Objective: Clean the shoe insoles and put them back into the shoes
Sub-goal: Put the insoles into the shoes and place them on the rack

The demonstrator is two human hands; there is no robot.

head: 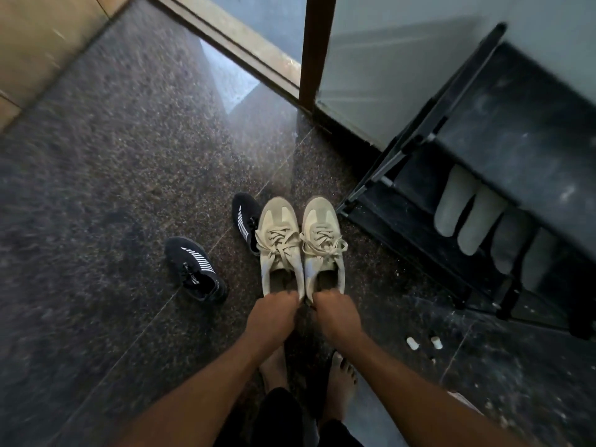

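Two beige lace-up sneakers stand side by side on the dark granite floor, toes pointing away from me. My left hand (272,312) grips the heel of the left beige sneaker (280,243). My right hand (335,312) grips the heel of the right beige sneaker (324,240). Two pale insoles (467,211) and two grey insoles (522,250) lean upright on a shelf of the black shoe rack (403,191) at the right.
One black sneaker with white stripes (195,269) lies to the left; a second black sneaker (246,221) sits just behind the beige pair. My bare feet (342,375) are below the hands. Two small white bits (424,342) lie on the floor. A brown door frame (314,53) stands ahead.
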